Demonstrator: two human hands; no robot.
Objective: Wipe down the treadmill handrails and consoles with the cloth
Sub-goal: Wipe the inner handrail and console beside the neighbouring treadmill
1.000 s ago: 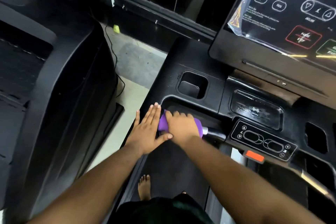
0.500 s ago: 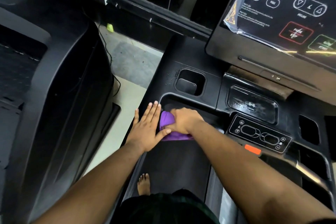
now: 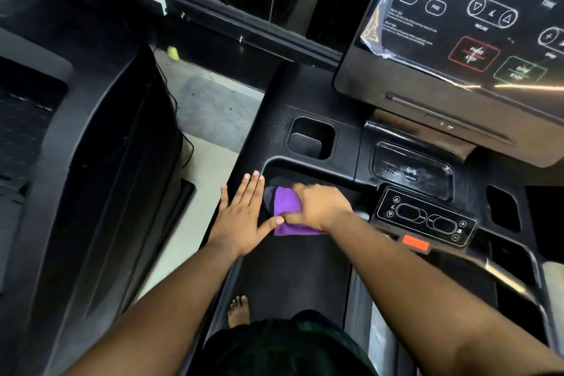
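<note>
At 9 o'clock a second treadmill (image 3: 91, 162) fills the left side, with pale floor (image 3: 210, 119) and a small yellow-green object (image 3: 172, 52) at 11 o'clock. Near centre, the left hand (image 3: 244, 217) lies flat with straight fingers on the left end of the console deck (image 3: 274, 119), thumb tip touching the cloth (image 3: 285, 207). The purple cloth sits bunched on the front handrail (image 3: 363, 214), at 3 o'clock from that hand. The right hand (image 3: 320, 207) curls over the cloth and grips it against the rail. A cup recess (image 3: 309, 137) lies at 12 o'clock from the cloth. At 3 o'clock is a button panel (image 3: 425, 218) with an orange tab (image 3: 415, 243); the screen (image 3: 473, 15) is at 1 o'clock. A bare foot (image 3: 239, 310) stands at 6 o'clock.
</note>
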